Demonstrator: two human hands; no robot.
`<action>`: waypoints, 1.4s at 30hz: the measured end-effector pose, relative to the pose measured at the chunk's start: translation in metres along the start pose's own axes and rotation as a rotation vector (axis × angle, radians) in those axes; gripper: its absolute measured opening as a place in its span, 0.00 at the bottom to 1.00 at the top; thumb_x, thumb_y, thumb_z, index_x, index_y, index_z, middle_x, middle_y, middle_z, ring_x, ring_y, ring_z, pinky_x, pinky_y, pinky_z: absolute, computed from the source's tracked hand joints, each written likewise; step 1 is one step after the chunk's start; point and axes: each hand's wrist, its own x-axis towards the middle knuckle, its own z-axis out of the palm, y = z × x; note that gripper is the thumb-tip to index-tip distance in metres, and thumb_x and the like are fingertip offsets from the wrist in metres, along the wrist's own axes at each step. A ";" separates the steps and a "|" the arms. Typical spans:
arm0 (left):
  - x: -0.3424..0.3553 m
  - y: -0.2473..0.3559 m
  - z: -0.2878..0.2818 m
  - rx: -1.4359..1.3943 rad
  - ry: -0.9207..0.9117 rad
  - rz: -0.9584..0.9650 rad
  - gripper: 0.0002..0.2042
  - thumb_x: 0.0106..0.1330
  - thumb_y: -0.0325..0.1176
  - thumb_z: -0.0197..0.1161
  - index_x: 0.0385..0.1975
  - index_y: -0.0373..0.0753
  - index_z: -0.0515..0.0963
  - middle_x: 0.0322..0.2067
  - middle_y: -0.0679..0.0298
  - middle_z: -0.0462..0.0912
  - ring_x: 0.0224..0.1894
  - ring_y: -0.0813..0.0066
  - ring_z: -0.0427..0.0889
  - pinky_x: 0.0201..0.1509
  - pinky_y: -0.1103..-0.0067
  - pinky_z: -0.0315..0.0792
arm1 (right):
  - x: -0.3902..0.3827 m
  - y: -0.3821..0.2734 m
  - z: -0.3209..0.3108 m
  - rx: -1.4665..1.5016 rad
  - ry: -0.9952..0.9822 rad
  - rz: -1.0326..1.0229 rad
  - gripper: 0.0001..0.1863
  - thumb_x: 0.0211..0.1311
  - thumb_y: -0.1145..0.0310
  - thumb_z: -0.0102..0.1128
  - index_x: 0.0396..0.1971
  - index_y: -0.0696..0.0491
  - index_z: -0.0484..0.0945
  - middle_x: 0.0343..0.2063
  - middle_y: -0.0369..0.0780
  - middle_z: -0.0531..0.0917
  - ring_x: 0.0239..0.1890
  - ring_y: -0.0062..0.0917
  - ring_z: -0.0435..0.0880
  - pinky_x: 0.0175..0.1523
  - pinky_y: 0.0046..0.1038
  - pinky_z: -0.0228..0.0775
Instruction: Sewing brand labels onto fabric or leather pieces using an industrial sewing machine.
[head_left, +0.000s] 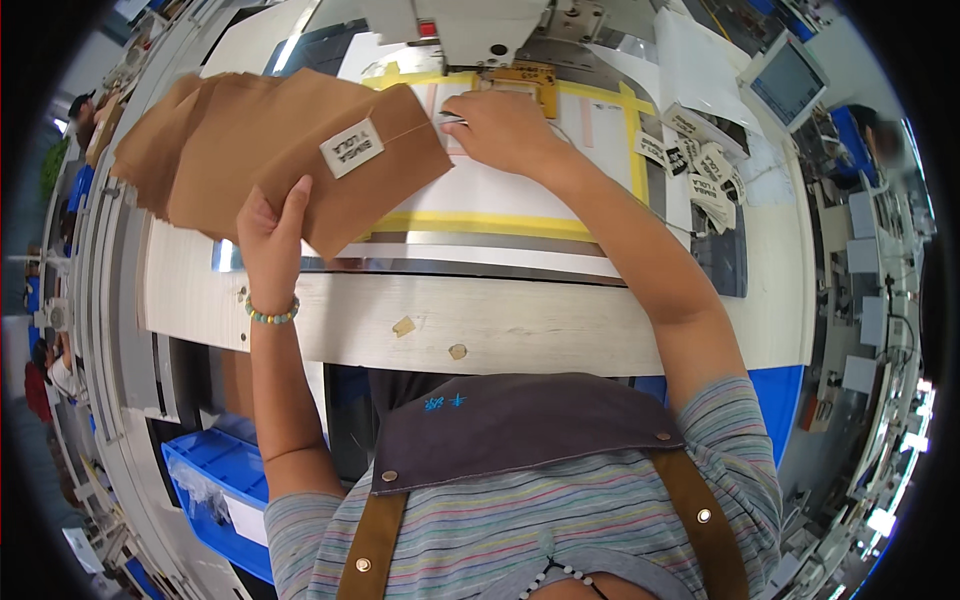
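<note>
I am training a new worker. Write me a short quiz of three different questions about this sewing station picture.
1. True or false: the left hand holds the brown fabric piece lifted off the table.
2. Where is the white label? A) sewn on the brown fabric piece B) on the blue bin C) on the monitor
3. Fill in: the right hand rests beside the sewing machine's ____ foot.

Key: 1 true; 2 A; 3 presser.

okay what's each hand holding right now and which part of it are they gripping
The left hand grips the brown fabric piece by its lower edge, lifted off the table. The right hand pinches something small near the sewing machine; what exactly cannot be told.
</note>
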 end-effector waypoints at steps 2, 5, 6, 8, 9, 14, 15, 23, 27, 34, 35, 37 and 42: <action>-0.004 0.002 -0.002 -0.054 -0.012 0.018 0.13 0.75 0.27 0.64 0.52 0.25 0.78 0.48 0.60 0.87 0.49 0.80 0.82 0.53 0.80 0.77 | 0.004 -0.009 0.007 -0.211 -0.156 -0.016 0.12 0.71 0.57 0.59 0.43 0.48 0.84 0.38 0.44 0.89 0.40 0.43 0.88 0.44 0.47 0.78; -0.008 0.011 0.005 -0.095 0.017 0.043 0.12 0.74 0.28 0.65 0.50 0.26 0.79 0.44 0.61 0.88 0.44 0.79 0.84 0.47 0.79 0.79 | 0.002 -0.012 0.014 -0.193 -0.015 -0.110 0.11 0.73 0.59 0.56 0.39 0.49 0.83 0.34 0.43 0.88 0.37 0.42 0.88 0.40 0.45 0.78; -0.005 0.007 -0.003 0.071 -0.021 0.075 0.14 0.74 0.30 0.66 0.51 0.26 0.78 0.45 0.61 0.87 0.45 0.79 0.84 0.48 0.79 0.79 | 0.000 -0.008 0.011 -0.224 0.037 -0.128 0.11 0.74 0.60 0.55 0.37 0.49 0.83 0.32 0.42 0.88 0.34 0.42 0.88 0.37 0.44 0.79; -0.002 -0.006 -0.037 0.373 0.030 0.079 0.16 0.74 0.32 0.67 0.54 0.27 0.78 0.46 0.61 0.87 0.47 0.79 0.83 0.49 0.79 0.79 | -0.003 0.005 0.003 -0.188 0.173 -0.184 0.13 0.76 0.59 0.55 0.38 0.52 0.83 0.33 0.45 0.88 0.34 0.43 0.87 0.37 0.41 0.77; -0.006 -0.004 -0.058 0.258 0.064 0.121 0.17 0.74 0.33 0.67 0.56 0.28 0.77 0.47 0.61 0.87 0.48 0.78 0.84 0.51 0.79 0.78 | -0.005 0.003 -0.005 -0.057 0.193 -0.145 0.13 0.76 0.60 0.58 0.41 0.53 0.84 0.33 0.46 0.88 0.33 0.41 0.87 0.38 0.39 0.77; -0.070 0.018 -0.191 -0.004 0.422 0.036 0.22 0.74 0.32 0.66 0.64 0.32 0.74 0.56 0.60 0.84 0.54 0.71 0.85 0.60 0.77 0.77 | -0.033 0.006 -0.043 0.215 0.090 0.108 0.16 0.75 0.61 0.63 0.49 0.58 0.84 0.30 0.39 0.85 0.30 0.22 0.79 0.39 0.27 0.71; -0.092 0.017 -0.220 0.044 0.483 0.081 0.23 0.74 0.31 0.66 0.65 0.32 0.73 0.58 0.59 0.83 0.57 0.71 0.83 0.62 0.76 0.77 | -0.037 0.012 -0.047 0.236 0.082 0.159 0.16 0.75 0.60 0.64 0.49 0.59 0.84 0.29 0.35 0.83 0.30 0.17 0.75 0.39 0.24 0.70; -0.298 -0.178 -0.357 0.020 0.822 -0.462 0.25 0.75 0.31 0.65 0.68 0.33 0.69 0.61 0.59 0.80 0.59 0.72 0.82 0.61 0.76 0.77 | -0.050 0.022 -0.058 0.287 0.034 0.214 0.15 0.75 0.61 0.65 0.47 0.59 0.84 0.28 0.30 0.78 0.30 0.13 0.70 0.36 0.19 0.64; -0.384 -0.255 -0.394 0.338 0.661 -0.814 0.27 0.71 0.35 0.70 0.66 0.33 0.71 0.58 0.54 0.83 0.56 0.65 0.84 0.53 0.71 0.82 | -0.045 0.028 -0.052 0.398 0.008 0.204 0.15 0.74 0.63 0.66 0.47 0.59 0.84 0.27 0.30 0.77 0.29 0.13 0.70 0.35 0.19 0.64; -0.280 -0.230 -0.336 1.414 1.223 -0.426 0.33 0.67 0.44 0.72 0.68 0.32 0.72 0.63 0.42 0.74 0.68 0.44 0.70 0.73 0.56 0.63 | -0.040 -0.001 -0.055 0.320 -0.108 0.172 0.17 0.71 0.61 0.67 0.51 0.59 0.84 0.27 0.37 0.82 0.28 0.16 0.72 0.36 0.23 0.67; -0.233 -0.206 -0.331 1.355 1.166 -0.113 0.29 0.69 0.43 0.70 0.64 0.30 0.75 0.63 0.42 0.74 0.67 0.44 0.72 0.73 0.56 0.64 | -0.040 -0.002 -0.055 0.303 -0.091 0.192 0.17 0.71 0.61 0.67 0.51 0.59 0.84 0.27 0.37 0.82 0.28 0.16 0.72 0.36 0.23 0.67; -0.101 -0.125 -0.239 1.106 1.023 0.291 0.19 0.71 0.31 0.69 0.58 0.30 0.80 0.60 0.46 0.79 0.63 0.52 0.78 0.62 0.65 0.76 | -0.047 0.004 -0.059 0.374 -0.134 0.297 0.18 0.73 0.59 0.65 0.51 0.57 0.84 0.28 0.39 0.83 0.29 0.19 0.75 0.38 0.25 0.69; -0.008 -0.012 -0.094 0.814 0.071 0.571 0.16 0.63 0.20 0.70 0.51 0.37 0.84 0.48 0.58 0.89 0.52 0.56 0.85 0.56 0.68 0.78 | -0.037 -0.015 -0.043 0.392 -0.156 0.145 0.17 0.74 0.58 0.62 0.51 0.56 0.83 0.29 0.43 0.85 0.28 0.28 0.77 0.38 0.30 0.70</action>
